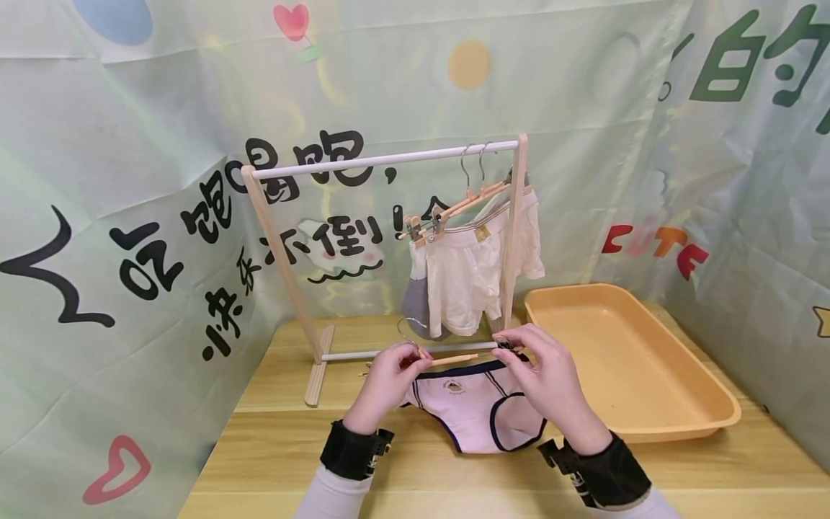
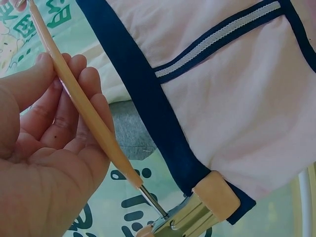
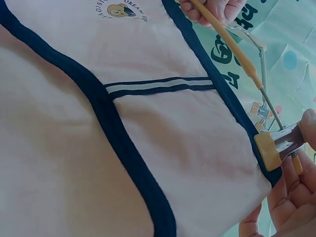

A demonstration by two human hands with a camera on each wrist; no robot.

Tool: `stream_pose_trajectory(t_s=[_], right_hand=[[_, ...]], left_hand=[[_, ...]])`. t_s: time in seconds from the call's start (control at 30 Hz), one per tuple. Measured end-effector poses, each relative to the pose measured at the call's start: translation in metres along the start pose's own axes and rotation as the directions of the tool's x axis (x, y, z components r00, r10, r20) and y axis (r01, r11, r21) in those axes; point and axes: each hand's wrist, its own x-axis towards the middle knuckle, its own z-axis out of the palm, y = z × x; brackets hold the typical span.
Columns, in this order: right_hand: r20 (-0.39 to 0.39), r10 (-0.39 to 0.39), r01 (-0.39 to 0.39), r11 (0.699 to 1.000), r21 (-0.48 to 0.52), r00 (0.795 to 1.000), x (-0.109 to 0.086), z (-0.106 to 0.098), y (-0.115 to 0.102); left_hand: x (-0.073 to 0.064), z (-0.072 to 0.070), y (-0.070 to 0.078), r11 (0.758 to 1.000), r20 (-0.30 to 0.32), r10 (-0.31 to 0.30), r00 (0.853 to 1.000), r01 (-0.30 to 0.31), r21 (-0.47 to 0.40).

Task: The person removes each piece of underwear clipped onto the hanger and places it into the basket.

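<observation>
My left hand grips the wooden bar of a clip hanger near its metal hook, thumb on one side and curled fingers on the other. From this hanger hangs a pair of pale pink underpants with navy trim and a small printed badge. In the left wrist view, a clip bites the navy waistband at one end. At the other end my right hand pinches the second clip, whose wooden pads sit over the waistband corner. The thumb lies on its metal part, with fingers behind the fabric.
Behind the hands stands a wooden rack with a white top rail. Cream shorts and other garments hang from clip hangers at its right end. A yellow tray sits at right on the wooden table. Printed curtains surround it.
</observation>
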Motion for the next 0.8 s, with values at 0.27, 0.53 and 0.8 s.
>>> stream_pose_trajectory(t_s=[0.27,0.53,0.8], right_hand=[[-0.001,-0.005,0.005,1.0,0.005,1.0,0.0005,-0.0004,-0.0027],[-0.006,-0.01,0.01,1.0,0.02,1.0,0.0006,-0.0006,-0.0039],[0.009,0.018,-0.018,0.999,0.037,1.0,-0.0002,-0.0009,-0.0026]], left_hand=[[-0.0001,-0.0002,-0.0007,1.0,0.003,-0.005,1.0,0.005,0.001],[-0.0001,0.0002,-0.0013,1.0,0.001,0.009,1.0,-0.009,-0.003],[0.0002,-0.0001,-0.0008,1.0,0.008,0.006,1.0,-0.006,0.004]])
